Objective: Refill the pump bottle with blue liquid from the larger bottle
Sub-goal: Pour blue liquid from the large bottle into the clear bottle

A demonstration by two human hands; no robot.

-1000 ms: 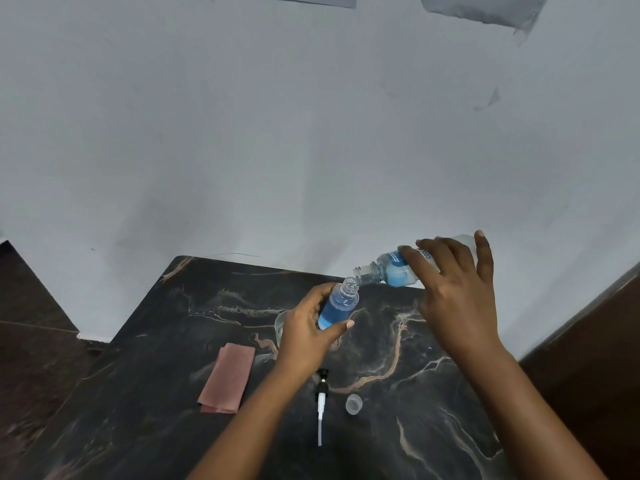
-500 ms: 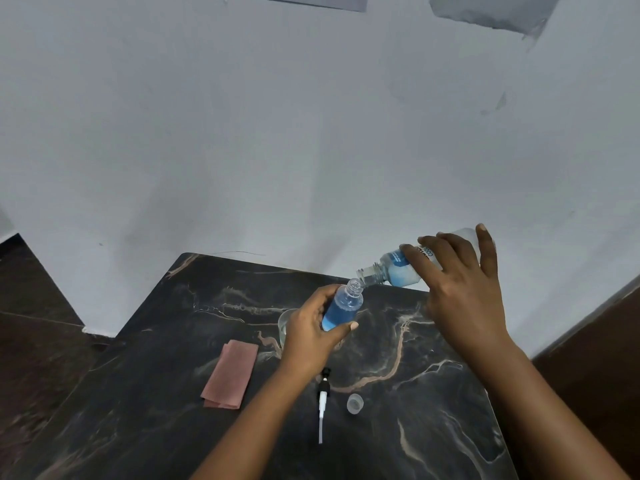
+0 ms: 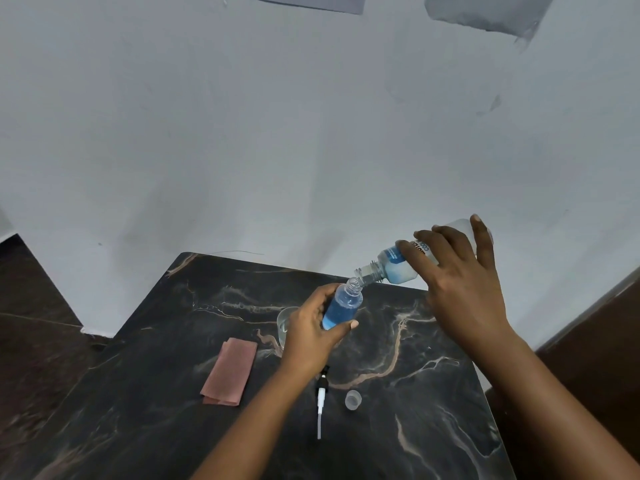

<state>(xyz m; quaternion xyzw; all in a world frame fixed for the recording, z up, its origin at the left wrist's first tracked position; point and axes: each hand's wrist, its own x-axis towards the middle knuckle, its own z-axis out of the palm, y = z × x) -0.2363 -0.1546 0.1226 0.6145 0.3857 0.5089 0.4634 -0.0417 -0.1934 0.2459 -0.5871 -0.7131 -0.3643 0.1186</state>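
Note:
My left hand (image 3: 308,332) grips a small clear pump bottle (image 3: 343,305), open at the top, tilted a little right and largely filled with blue liquid. My right hand (image 3: 462,287) holds the larger clear bottle (image 3: 391,266) tipped down to the left, its open neck touching the small bottle's mouth. Blue liquid sits in the larger bottle's lowered shoulder. The pump head with its white tube (image 3: 321,398) lies on the dark marble table (image 3: 145,393), below my left wrist. A small translucent cap (image 3: 353,399) stands beside it.
A folded pink cloth (image 3: 230,375) lies left of my left arm. A clear glass (image 3: 285,323) stands behind my left hand, partly hidden. A pale wall rises just behind the table. Dark floor shows at the left, and a dark wooden surface at the right.
The larger bottle's neck has come down to meet the small bottle's mouth, and its base has risen. The blue level in the small bottle looks slightly higher.

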